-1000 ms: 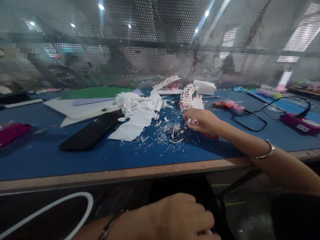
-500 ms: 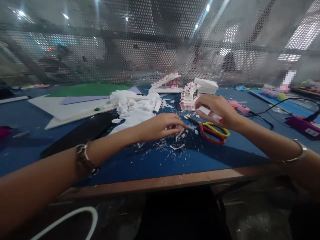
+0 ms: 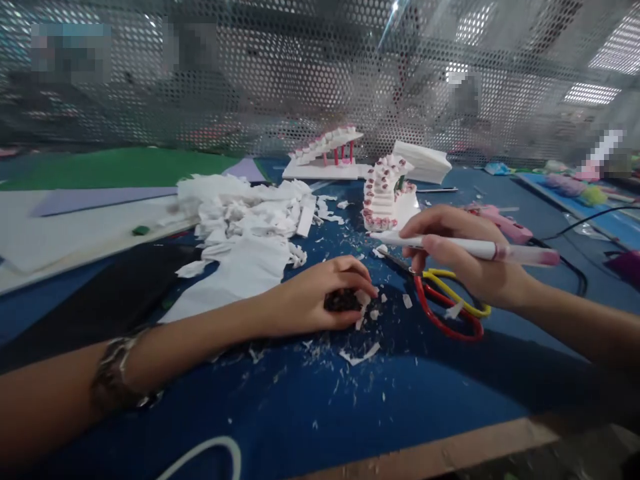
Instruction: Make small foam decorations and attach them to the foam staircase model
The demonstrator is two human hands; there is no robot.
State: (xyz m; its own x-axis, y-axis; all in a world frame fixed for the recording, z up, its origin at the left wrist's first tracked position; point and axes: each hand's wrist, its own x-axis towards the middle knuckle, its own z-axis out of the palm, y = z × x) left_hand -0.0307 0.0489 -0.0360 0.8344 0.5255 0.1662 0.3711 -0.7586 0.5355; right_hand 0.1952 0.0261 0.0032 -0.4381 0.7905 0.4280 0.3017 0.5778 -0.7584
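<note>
A dark bracelet [image 3: 114, 375] with silvery metal parts circled the left forearm [image 3: 195, 345]. The left hand [image 3: 320, 293] and right hand [image 3: 465, 253] were bare.

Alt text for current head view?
A person's right hand holds a white-and-pink pen-like tool; the left hand curls over a dark clump amid white scraps on a blue tabletop. Red-and-yellow-handled scissors lie under the right hand, with a curved model staircase beyond.

Free room lies over the near-right tabletop [image 3: 450, 393] — farther in, the scissors [image 3: 423, 304] and right hand [image 3: 477, 277] block the way.
</note>
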